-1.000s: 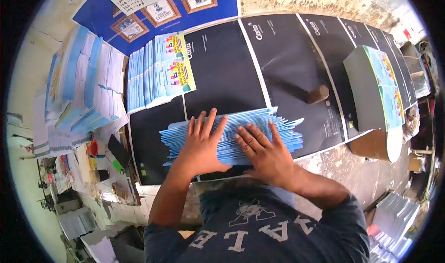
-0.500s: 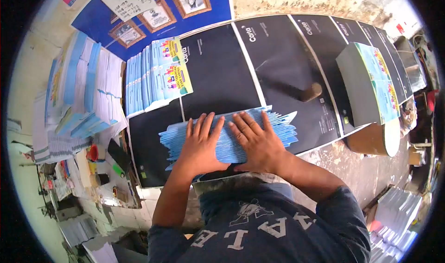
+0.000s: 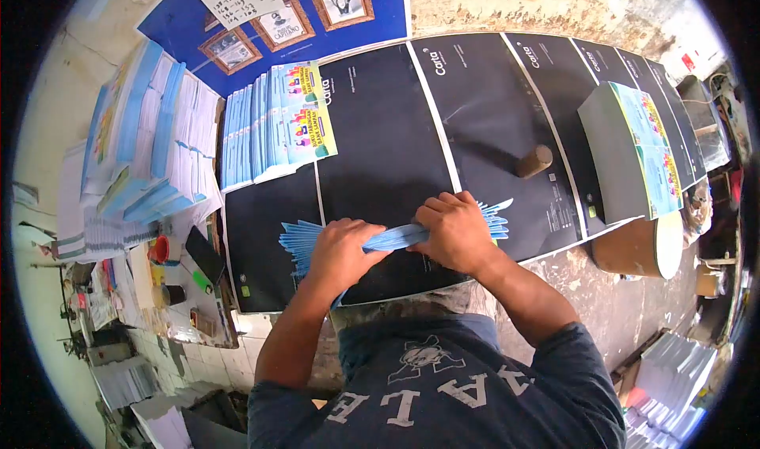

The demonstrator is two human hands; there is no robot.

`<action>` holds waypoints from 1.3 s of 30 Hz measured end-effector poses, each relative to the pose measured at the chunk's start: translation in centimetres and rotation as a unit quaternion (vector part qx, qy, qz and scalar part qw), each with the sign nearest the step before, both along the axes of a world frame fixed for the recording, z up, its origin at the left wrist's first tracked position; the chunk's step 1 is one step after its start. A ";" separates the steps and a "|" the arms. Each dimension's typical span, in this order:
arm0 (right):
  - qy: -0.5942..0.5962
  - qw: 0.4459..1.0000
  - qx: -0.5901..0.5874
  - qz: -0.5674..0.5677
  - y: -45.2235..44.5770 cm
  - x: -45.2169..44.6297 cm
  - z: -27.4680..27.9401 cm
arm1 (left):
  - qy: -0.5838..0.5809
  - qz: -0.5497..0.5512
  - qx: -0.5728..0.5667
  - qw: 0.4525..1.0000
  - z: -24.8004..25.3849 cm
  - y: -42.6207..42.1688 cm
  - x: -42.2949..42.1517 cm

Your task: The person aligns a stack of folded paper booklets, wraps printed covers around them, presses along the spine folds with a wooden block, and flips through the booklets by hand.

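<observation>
A bundle of light-blue folded booklets (image 3: pixel 398 237) is squeezed between my two hands over the near part of the black table. Its two ends fan out past my knuckles on either side. My left hand (image 3: pixel 346 251) is closed around the left part, thumb on the near side. Closed on the right part is my right hand (image 3: pixel 455 234), with its fingers curled over the top. What lies inside the palms is hidden.
Black "Carta" sheets cover the table (image 3: pixel 380 164). Rows of booklets (image 3: pixel 277 128) lie at its left, and a tall booklet stack (image 3: pixel 625 148) stands right. A short wooden cylinder (image 3: pixel 534 161) stands between. More paper piles (image 3: pixel 158 132) rise at far left.
Both hands went from lying flat and spread on the fanned booklets to gripping them. The bundle is now pinched narrow in the middle. The view has shifted slightly.
</observation>
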State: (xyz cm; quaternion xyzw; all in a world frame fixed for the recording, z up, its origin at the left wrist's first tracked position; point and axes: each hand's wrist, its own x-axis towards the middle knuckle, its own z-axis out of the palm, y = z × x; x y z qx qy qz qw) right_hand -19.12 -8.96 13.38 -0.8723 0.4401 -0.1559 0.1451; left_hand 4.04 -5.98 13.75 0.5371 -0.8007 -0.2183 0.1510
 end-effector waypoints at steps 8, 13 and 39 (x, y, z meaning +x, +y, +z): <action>0.010 1.000 -0.001 -0.002 0.0 -0.2 0.4 | -0.095 0.011 0.011 0.995 0.5 2.3 5.6; -0.010 1.000 -0.011 -0.008 -0.5 -0.2 0.2 | -0.065 0.035 -0.055 0.996 2.2 2.3 7.3; 0.010 0.998 0.047 0.030 -1.0 -8.7 2.6 | 0.032 0.122 -0.023 0.992 -0.2 2.9 10.1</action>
